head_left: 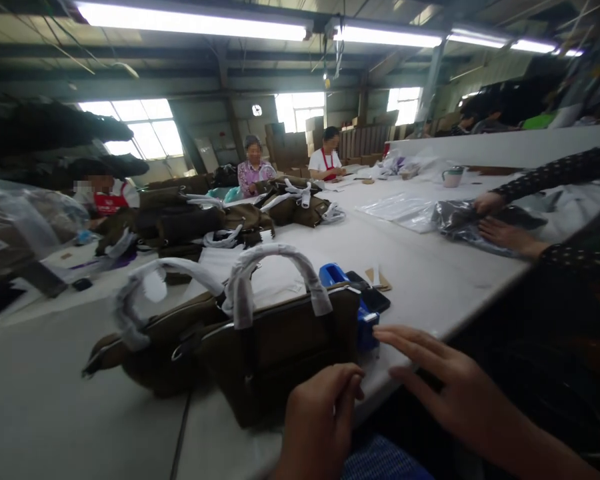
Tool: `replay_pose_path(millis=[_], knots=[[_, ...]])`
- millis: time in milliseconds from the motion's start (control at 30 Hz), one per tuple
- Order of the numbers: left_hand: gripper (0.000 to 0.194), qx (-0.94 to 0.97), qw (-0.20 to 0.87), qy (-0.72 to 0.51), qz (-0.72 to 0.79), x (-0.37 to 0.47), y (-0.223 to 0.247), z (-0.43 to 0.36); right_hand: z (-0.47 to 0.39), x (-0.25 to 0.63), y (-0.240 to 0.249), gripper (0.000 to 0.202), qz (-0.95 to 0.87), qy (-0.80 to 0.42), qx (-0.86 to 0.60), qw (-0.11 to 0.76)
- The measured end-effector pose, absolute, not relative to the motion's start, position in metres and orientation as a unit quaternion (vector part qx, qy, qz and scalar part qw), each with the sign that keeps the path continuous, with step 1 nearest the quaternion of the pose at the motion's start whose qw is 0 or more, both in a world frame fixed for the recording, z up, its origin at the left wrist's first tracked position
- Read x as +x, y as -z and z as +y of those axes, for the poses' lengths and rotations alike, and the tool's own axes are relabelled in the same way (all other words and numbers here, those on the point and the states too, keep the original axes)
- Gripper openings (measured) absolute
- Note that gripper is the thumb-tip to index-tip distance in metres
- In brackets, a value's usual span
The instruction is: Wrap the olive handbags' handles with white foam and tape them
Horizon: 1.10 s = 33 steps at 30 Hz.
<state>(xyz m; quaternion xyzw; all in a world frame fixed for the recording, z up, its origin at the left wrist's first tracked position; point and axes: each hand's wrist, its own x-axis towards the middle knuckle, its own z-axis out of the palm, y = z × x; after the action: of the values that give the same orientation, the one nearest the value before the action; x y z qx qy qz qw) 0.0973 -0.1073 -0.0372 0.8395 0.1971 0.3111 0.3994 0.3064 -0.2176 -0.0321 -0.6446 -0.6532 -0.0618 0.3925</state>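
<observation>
Nearest, at six o'clock, the left hand [320, 417] is curled loosely with thumb and fingers drawn together, pressed against the near face of a brown handbag [275, 353]; whether it pinches anything I cannot tell. At about four o'clock the right hand [445, 383] is spread flat and open, fingers pointing toward the bag, holding nothing, over the edge of the white table [430, 280].

The brown handbag stands upright at the table's near edge, just left of centre, its handles wrapped in white paper [275, 263] arching above it. A second brown bag [145, 340] leans against it at nine o'clock. Just behind, toward one o'clock, sits a blue tape dispenser [337, 275] beside a dark phone [370, 293].

Farther out at three o'clock, a co-worker's hands [500, 223] in dotted sleeves press on a plastic-wrapped dark item [460, 220]. Around eleven o'clock lies a heap of bags [220, 223]. At twelve o'clock, far off, seated workers [290, 163] sit under windows.
</observation>
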Motion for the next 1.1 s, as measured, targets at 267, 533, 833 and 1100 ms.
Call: replay_pose_path(millis=[267, 533, 833, 1100], knots=[[0.021, 0.849, 0.372, -0.314, 0.208, 0.073, 0.028, -0.110, -0.197, 0.253, 0.042, 0.014, -0.567, -0.267, -0.614, 0.481], [0.017, 0.860, 0.339, -0.317, 0.214, 0.057, 0.017, -0.106, -0.203, 0.252, 0.055, 0.034, -0.459, -0.426, -0.575, 0.526], [0.032, 0.652, 0.072, -0.600, 0.458, -0.001, 0.016, -0.037, -0.197, 0.273, 0.071, 0.029, -0.285, -0.270, -0.616, 0.683], [0.081, 0.574, 0.326, -0.565, 0.495, 0.002, 0.053, -0.022, -0.178, 0.268, 0.086, 0.028, -0.330, -0.305, -0.598, 0.663]])
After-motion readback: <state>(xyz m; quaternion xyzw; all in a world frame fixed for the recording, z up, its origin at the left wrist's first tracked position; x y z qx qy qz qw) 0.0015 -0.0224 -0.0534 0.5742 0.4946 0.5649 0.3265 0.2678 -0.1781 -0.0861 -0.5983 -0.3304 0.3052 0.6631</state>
